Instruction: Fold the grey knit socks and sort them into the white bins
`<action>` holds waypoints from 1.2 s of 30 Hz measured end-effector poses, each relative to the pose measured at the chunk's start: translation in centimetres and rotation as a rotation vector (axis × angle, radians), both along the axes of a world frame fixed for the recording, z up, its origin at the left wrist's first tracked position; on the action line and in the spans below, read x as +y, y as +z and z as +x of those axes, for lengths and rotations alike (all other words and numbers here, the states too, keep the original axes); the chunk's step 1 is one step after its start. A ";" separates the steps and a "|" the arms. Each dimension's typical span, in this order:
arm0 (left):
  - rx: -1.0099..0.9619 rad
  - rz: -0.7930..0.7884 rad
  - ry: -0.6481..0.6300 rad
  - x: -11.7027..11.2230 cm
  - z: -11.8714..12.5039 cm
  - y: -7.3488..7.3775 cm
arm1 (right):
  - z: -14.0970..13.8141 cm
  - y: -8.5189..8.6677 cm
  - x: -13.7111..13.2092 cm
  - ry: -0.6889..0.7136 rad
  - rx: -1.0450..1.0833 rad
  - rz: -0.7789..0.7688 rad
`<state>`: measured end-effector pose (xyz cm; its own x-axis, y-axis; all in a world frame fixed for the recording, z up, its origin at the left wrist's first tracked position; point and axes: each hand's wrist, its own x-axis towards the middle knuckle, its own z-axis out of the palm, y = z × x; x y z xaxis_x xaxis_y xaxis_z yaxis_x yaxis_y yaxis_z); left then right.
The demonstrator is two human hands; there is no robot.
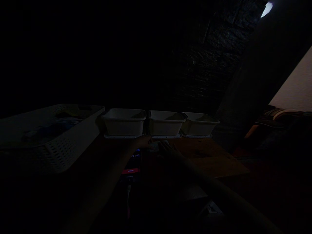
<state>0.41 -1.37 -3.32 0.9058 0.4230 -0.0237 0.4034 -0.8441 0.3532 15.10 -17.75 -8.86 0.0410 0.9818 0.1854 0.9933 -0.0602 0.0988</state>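
Observation:
The scene is very dark. My left hand [144, 143] reaches forward over a wooden table [209, 159], just in front of the middle one of three white tubs [165, 124]. My right hand [168, 149] lies close beside it, a little to the right. Something pale sits between the two hands, too dim to make out. The fingers of both hands are lost in shadow. A phone [133, 161] with a lit screen and a red bar lies just under my left wrist, with a cable trailing toward me.
A large white perforated basket [60, 146] holding dark cloth stands at the left. The left tub [124, 123] and the right tub [198, 125] flank the middle one. A dark wall rises behind; a pale surface and folded fabric show at the far right.

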 end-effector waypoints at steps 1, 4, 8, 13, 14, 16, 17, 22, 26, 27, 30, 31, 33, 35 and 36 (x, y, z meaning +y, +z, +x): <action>-0.001 -0.004 -0.001 -0.1 0.0 0.1 | 0.5 0.0 -0.2 -0.013 0.004 0.006; 0.011 -0.012 0.004 -0.3 0.0 0.3 | 1.7 0.1 -0.9 -0.064 0.026 -0.025; 0.017 0.006 0.007 -0.1 0.0 0.1 | 3.2 0.6 -1.4 -0.165 0.050 -0.119; 0.004 0.005 0.010 -0.1 0.0 0.0 | 3.0 1.5 -0.9 -0.190 0.035 -0.105; 0.004 0.005 0.011 -0.1 0.0 0.0 | 2.5 1.7 -0.7 -0.157 0.034 -0.087; 0.006 0.002 0.013 0.0 0.0 0.0 | 1.0 1.9 0.0 -0.072 0.038 -0.055; 0.009 -0.006 0.008 0.1 0.1 -0.1 | 0.1 2.0 0.4 -0.009 0.044 -0.036; -0.015 -0.074 -0.083 0.5 0.2 -0.4 | -3.0 1.9 2.1 0.161 0.170 -0.069; -0.007 -0.024 -0.043 0.4 0.1 -0.3 | -3.0 1.6 2.1 0.135 0.206 -0.099; -0.003 -0.014 -0.029 0.4 0.0 -0.2 | -2.8 1.5 1.9 0.123 0.198 -0.100; -0.006 -0.006 0.000 0.2 -0.1 -0.1 | -2.0 1.3 1.1 0.088 0.133 -0.096; -0.007 -0.010 0.001 0.1 -0.1 0.0 | -1.8 1.3 0.8 0.070 0.110 -0.090; -0.002 -0.012 -0.004 0.0 -0.1 0.1 | -1.3 1.5 0.0 0.027 0.083 -0.074; 0.003 -0.009 -0.002 -0.1 0.0 0.1 | -0.9 1.9 -0.7 0.000 0.078 -0.068; 0.007 -0.011 0.000 -0.1 0.0 0.1 | -0.7 2.2 -1.0 -0.004 0.079 -0.066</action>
<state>0.39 -1.48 -3.20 0.9054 0.4231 -0.0341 0.4061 -0.8400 0.3597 14.38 -18.79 -6.67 0.0565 0.9917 0.1159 0.9979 -0.0596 0.0243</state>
